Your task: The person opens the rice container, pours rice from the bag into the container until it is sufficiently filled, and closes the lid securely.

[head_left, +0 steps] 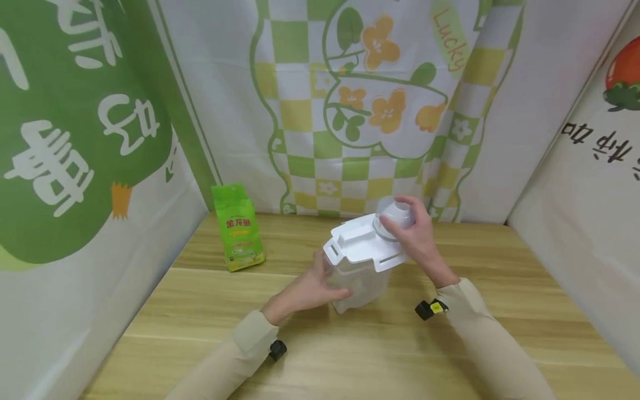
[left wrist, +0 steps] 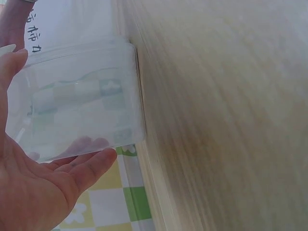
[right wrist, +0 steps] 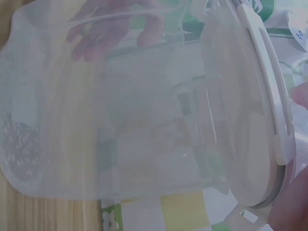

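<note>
A clear plastic storage container [head_left: 367,286] with a white lid [head_left: 357,244] leans slightly over the table in the head view. My left hand [head_left: 317,286] holds its body from the left side, thumb on the near face and fingers on the far one; the left wrist view shows the fingers through the clear wall [left wrist: 82,110]. My right hand [head_left: 419,230] grips a round clear cap [head_left: 390,214] on the lid's right end, between thumb and fingers. In the right wrist view, a grey patch with pale specks [right wrist: 21,149] shows at the container's bottom end.
A green packet [head_left: 240,230] with red characters stands upright at the back left of the wooden table [head_left: 350,355]. A checkered, flowered curtain [head_left: 300,111] hangs behind the table's back edge. Printed sheets [head_left: 90,139] close in the left and right sides.
</note>
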{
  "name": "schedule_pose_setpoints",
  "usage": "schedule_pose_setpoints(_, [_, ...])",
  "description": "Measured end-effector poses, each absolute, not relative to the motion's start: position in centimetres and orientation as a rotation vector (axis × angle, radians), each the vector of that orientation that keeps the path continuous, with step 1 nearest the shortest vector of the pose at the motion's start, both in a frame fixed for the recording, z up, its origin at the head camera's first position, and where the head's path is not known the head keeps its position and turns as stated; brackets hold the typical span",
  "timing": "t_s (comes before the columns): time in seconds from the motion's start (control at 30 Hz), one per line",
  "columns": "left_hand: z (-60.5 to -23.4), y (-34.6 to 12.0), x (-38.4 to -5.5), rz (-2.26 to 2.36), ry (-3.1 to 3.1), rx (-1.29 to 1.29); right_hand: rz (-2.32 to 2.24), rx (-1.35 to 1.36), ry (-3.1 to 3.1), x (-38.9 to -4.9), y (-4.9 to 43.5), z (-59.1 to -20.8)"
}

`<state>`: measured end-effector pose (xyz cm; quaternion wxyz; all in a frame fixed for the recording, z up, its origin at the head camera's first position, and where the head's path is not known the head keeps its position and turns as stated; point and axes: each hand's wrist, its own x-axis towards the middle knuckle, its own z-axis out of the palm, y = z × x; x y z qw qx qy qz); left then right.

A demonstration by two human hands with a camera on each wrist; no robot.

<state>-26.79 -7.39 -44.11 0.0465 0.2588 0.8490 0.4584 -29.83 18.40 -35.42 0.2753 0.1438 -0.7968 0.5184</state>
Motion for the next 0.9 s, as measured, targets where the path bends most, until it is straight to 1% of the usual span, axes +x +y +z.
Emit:
schedule_pose_setpoints(0.47, [-44.3, -7.6, -26.6, 1.304, 2.621, 0.708, 1.392, 0.266, -2.102, -29.5, 22.8, -34.1])
schedule_pose_setpoints(0.9, [-44.2, -7.6, -26.5, 1.265, 2.671, 0.713, 1.360, 0.089, -2.120, -29.5, 26.9, -34.5])
